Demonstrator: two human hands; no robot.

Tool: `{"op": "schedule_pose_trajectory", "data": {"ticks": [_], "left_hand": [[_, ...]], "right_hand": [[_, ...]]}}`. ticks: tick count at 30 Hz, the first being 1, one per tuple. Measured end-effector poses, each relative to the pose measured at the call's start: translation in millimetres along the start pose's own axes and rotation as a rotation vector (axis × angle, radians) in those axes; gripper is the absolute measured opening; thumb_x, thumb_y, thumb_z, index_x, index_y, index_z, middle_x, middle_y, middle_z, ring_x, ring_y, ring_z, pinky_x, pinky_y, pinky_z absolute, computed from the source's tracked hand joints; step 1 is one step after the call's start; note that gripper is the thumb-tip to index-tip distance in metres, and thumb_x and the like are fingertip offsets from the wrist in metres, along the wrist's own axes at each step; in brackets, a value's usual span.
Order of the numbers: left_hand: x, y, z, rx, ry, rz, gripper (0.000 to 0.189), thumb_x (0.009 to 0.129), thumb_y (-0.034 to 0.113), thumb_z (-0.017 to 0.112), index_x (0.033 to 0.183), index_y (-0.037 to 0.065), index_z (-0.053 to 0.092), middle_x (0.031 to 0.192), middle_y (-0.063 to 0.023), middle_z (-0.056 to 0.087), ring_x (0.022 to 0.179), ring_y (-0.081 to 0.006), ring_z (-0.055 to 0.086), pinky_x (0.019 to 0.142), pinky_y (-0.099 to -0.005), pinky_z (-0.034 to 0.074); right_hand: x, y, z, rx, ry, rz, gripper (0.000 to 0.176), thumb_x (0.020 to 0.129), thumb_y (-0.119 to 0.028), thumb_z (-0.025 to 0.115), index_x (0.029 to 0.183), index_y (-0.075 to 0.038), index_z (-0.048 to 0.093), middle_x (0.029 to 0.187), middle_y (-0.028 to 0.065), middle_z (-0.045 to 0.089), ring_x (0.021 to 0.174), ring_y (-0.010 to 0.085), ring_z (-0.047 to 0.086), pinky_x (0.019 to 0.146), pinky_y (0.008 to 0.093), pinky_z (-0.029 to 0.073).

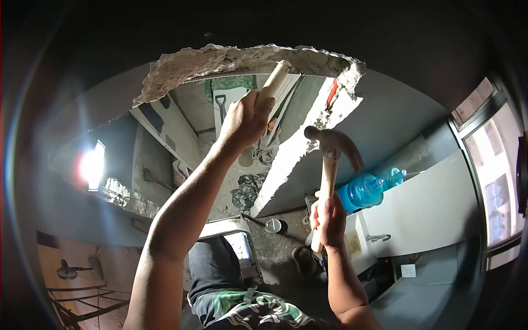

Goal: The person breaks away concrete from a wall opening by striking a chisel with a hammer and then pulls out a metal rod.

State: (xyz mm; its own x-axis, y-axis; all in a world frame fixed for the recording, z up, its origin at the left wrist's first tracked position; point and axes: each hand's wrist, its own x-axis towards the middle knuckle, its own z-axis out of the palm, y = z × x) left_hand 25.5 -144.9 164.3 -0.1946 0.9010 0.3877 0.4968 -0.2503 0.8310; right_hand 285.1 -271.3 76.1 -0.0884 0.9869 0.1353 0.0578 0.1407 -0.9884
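Observation:
My left hand (248, 120) is raised and wrapped round a pale, round wooden handle (276, 76). The handle's blunt end points up and overlaps the broken upper edge (209, 61) of a wall opening; whatever lies below my fist is hidden. In my right hand (330, 220), lower and to the right, is a claw hammer (329, 170) gripped by its wooden shaft. The hammer stands upright, head at the top, claw curving to the right. A jagged, brightly lit wall edge (297, 151) runs beside it, with a red tube (332, 92) showing in the broken part.
Blue water bottles (363, 191) stand right of the hammer, near a sink tap (379, 238) and a white counter (423, 209). Below are a pot (275, 225) on the floor and a dark crumpled bag (247, 191). A window (492, 176) is at far right.

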Motion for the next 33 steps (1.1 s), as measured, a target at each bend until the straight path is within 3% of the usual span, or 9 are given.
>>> {"op": "schedule_pose_trajectory", "data": {"ticks": [10,17,21,22,25,26,30,32,33], "left_hand": [[3.8,-5.9,12.8,-0.448,-0.056,-0.107,0.035,0.098,0.037,0.055,0.092,0.002,0.06,0.062,0.003,0.048,0.048,-0.0049,0.041,0.044,-0.0242,0.033],[0.4,-5.0,20.0,-0.66,-0.086,-0.207,0.035,0.098,0.037,0.055,0.091,0.004,0.058,0.062,0.0037,0.045,0.046,-0.0039,0.036,0.041,-0.0221,0.029],[1.1,-1.2,22.1,-0.675,-0.062,-0.204,0.034,0.098,0.037,0.055,0.088,0.005,0.057,0.061,0.0035,0.045,0.045,-0.004,0.038,0.04,-0.0219,0.029],[0.3,-0.2,23.4,-0.688,-0.045,-0.208,0.034,0.098,0.037,0.055,0.087,0.005,0.057,0.061,0.0035,0.045,0.044,-0.004,0.038,0.039,-0.0219,0.029],[2.0,-3.7,25.8,-0.679,-0.053,-0.22,0.034,0.098,0.037,0.055,0.087,0.005,0.057,0.061,0.0036,0.045,0.044,-0.0038,0.038,0.039,-0.0219,0.028],[0.3,-4.9,25.8,-0.678,-0.048,-0.228,0.034,0.098,0.037,0.055,0.087,0.005,0.057,0.061,0.0036,0.045,0.044,-0.0038,0.038,0.039,-0.0219,0.028],[-2.8,3.3,27.4,-0.724,-0.051,-0.227,0.033,0.098,0.037,0.056,0.092,0.005,0.058,0.061,0.0039,0.045,0.043,-0.0029,0.036,0.038,-0.0219,0.026],[-3.8,3.4,26.7,-0.762,-0.037,-0.257,0.033,0.098,0.038,0.056,0.094,0.005,0.058,0.062,0.0043,0.044,0.043,-0.0024,0.035,0.038,-0.0219,0.025],[-3.1,-6.4,26.8,-0.793,-0.063,-0.24,0.033,0.098,0.038,0.056,0.095,0.005,0.058,0.063,0.0047,0.044,0.043,-0.0021,0.034,0.038,-0.022,0.025]], "right_hand": [[59.0,-59.9,50.4,-0.035,0.067,-0.222,0.054,0.102,-0.051,0.039,0.112,0.001,0.049,0.066,0.0057,0.05,0.043,0.01,0.044,0.039,0.0246,0.036],[93.7,-37.4,106.4,0.112,0.284,-0.71,0.048,0.101,-0.052,0.04,0.113,-0.005,0.038,0.067,0.0069,0.049,0.048,0.0117,0.043,0.043,0.025,0.037],[105.7,-36.5,101.9,-0.28,0.232,-0.26,0.017,0.101,-0.018,0.042,0.097,-0.002,0.045,0.067,0.0159,0.049,0.055,0.0317,0.054,0.052,0.0424,0.045],[109.3,-29.6,94.0,-0.488,0.272,-0.505,0.019,0.102,-0.021,0.044,0.097,-0.002,0.045,0.063,0.0104,0.047,0.054,0.0236,0.054,0.048,0.0376,0.044],[82.7,-61.9,94.4,0.285,0.254,-0.226,0.035,0.103,-0.04,0.043,0.103,-0.005,0.044,0.063,0.0002,0.042,0.048,0.0077,0.044,0.041,0.0225,0.036],[79.9,-65.5,98.7,0.302,0.285,-0.362,0.04,0.103,-0.045,0.039,0.105,-0.005,0.042,0.063,-0.0004,0.042,0.045,0.0072,0.039,0.041,0.0205,0.033],[98.9,-40.5,107.3,0.13,0.376,-0.623,0.038,0.102,-0.045,0.041,0.103,-0.007,0.044,0.067,0.0018,0.046,0.044,0.0093,0.039,0.038,0.0237,0.033],[125.9,-15.9,102.1,-0.603,0.359,-0.875,0.037,0.103,-0.042,0.04,0.095,-0.007,0.044,0.064,0.001,0.045,0.043,0.0092,0.04,0.038,0.0254,0.034],[124.7,-5.6,97.5,-0.597,0.366,-0.876,0.037,0.103,-0.042,0.04,0.095,-0.007,0.044,0.064,0.001,0.045,0.043,0.0092,0.04,0.038,0.0254,0.034]]}}
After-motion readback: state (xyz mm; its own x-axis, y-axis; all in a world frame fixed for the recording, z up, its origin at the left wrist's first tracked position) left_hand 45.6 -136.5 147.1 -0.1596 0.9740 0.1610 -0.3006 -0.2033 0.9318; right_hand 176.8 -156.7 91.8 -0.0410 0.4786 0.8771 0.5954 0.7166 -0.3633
